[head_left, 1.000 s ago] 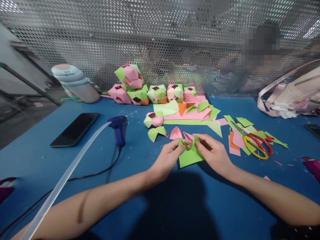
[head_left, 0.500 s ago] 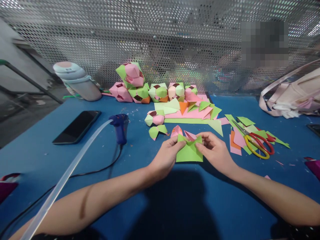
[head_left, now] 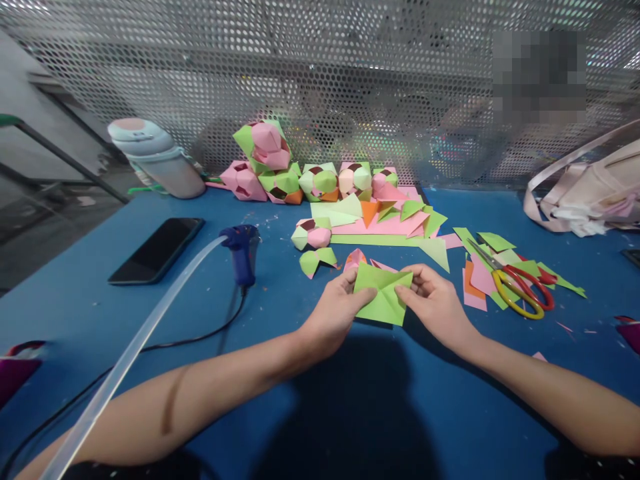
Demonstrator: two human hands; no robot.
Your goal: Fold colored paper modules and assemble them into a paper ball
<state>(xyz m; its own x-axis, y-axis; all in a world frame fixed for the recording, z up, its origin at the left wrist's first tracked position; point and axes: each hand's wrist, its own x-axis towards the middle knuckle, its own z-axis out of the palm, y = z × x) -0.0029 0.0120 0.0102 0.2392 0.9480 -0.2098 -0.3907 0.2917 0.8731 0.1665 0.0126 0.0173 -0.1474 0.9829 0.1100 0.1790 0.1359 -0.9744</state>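
Observation:
A square of green paper [head_left: 383, 308] with creases meeting near its middle is held up over the blue table. My left hand [head_left: 333, 308] pinches its left side, thumb on the front. On the opposite side my right hand [head_left: 431, 301] grips the sheet between thumb and fingers. Just behind it, partly hidden, lies a folded pink paper piece [head_left: 355, 259]. A green folded piece [head_left: 319, 261] sits to the left, below a small pink and green paper ball [head_left: 311, 235].
Several folded paper balls [head_left: 283, 183] line the perforated metal panel [head_left: 350, 80]. A blue glue gun [head_left: 243, 257] with its glue stick and cord, and a phone [head_left: 157, 250], lie left. Scissors [head_left: 517, 290] rest on paper scraps at right. A bottle [head_left: 163, 160] and bag [head_left: 595, 183] stand farther back.
The green paper's top edge, dipped in the middle before, now lies flatter, and the sheet is opened out and slightly turned. Both hands keep their hold.

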